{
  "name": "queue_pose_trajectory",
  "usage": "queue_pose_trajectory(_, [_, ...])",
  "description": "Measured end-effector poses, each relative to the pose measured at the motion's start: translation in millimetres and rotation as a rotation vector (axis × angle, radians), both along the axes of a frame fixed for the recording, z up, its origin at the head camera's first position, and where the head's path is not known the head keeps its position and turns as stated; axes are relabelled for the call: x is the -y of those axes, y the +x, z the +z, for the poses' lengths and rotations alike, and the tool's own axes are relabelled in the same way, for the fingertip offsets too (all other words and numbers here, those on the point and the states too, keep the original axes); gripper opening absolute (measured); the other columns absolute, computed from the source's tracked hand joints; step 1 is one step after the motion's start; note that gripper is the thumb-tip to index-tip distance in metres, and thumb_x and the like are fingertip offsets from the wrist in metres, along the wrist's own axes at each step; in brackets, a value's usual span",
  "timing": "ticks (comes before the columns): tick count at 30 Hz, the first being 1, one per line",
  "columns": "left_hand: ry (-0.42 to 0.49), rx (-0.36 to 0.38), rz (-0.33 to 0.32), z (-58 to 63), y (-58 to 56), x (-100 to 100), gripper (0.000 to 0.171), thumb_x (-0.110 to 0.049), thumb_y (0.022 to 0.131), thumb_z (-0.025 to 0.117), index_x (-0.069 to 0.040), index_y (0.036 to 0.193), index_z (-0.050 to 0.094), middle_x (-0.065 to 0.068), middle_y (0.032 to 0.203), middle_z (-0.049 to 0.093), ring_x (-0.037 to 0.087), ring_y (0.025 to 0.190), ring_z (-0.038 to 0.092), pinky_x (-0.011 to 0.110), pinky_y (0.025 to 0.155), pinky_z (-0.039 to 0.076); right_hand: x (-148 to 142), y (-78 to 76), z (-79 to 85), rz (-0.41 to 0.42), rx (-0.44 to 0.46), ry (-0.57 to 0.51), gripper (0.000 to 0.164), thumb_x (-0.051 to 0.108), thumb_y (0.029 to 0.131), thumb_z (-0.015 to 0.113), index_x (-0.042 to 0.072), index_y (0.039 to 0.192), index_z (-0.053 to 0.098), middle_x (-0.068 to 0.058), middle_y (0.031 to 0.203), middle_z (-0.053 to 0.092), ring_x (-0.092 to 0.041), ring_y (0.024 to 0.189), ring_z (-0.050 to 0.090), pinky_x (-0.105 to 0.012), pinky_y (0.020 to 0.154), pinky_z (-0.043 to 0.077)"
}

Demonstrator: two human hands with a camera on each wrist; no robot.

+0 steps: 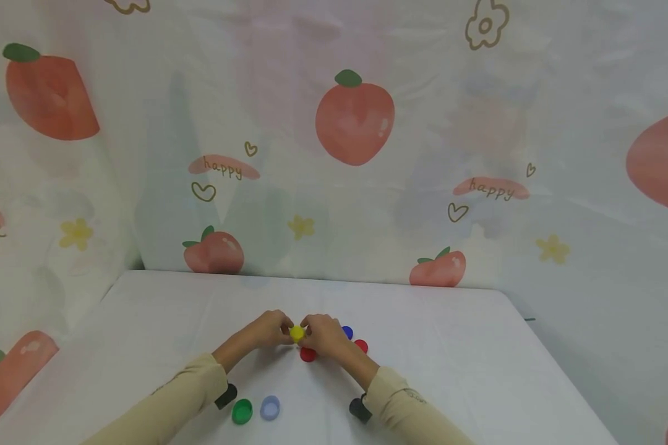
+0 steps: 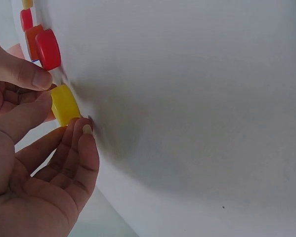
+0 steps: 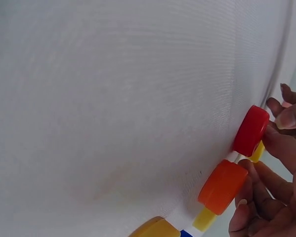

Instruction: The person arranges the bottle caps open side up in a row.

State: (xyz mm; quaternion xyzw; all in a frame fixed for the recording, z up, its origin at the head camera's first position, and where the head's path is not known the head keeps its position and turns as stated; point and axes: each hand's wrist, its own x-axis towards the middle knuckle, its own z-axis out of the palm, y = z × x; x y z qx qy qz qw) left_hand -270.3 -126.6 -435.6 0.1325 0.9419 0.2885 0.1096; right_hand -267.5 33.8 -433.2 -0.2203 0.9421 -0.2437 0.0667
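A yellow plastic bottle cap (image 1: 297,334) stands tilted between both hands over the table. My left hand (image 1: 269,329) pinches it, thumb on one side and fingertips at its lower end in the left wrist view (image 2: 65,105). From the other side my right hand (image 1: 324,335) holds the same cap between thumb and fingers; in the right wrist view it is mostly hidden behind a red cap (image 3: 251,131). That red cap lies close to the hands, and an orange cap (image 3: 223,186) sits beside the right fingertips.
Beyond the right hand are a blue cap (image 1: 347,332) and another red cap (image 1: 360,345). Nearer me on the white table (image 1: 451,346) lie a green cap (image 1: 242,411) and a pale blue cap (image 1: 269,407), hollow side up. A printed curtain (image 1: 289,185) hangs behind.
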Motion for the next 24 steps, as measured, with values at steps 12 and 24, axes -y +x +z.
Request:
queue_pose_trajectory(12, [0.003, -0.009, 0.011, -0.9, 2.1, 0.5, 0.028, -0.010, 0.082, 0.073, 0.001, 0.107, 0.067, 0.001, 0.080, 0.059, 0.015, 0.072, 0.051, 0.027, 0.070, 0.049, 1.7, -2.2, -4.5, -0.021, 0.003, -0.020, 0.027, 0.018, 0.081, 0.076, 0.003, 0.102, 0.069, 0.002, 0.077, 0.060, -0.012, 0.068, 0.053, -0.020, 0.063, 0.050])
queue_pose_trajectory(24, [0.057, -0.013, -0.004, 1.9, 8.7, 4.4, 0.032, -0.014, 0.084, 0.071, -0.001, 0.113, 0.062, 0.003, 0.085, 0.061, 0.015, 0.073, 0.055, 0.028, 0.066, 0.050, -1.4, -2.5, -4.6, 0.015, -0.082, -0.011, 0.028, 0.020, 0.082, 0.075, 0.004, 0.103, 0.067, 0.002, 0.078, 0.060, -0.011, 0.068, 0.052, -0.018, 0.060, 0.046])
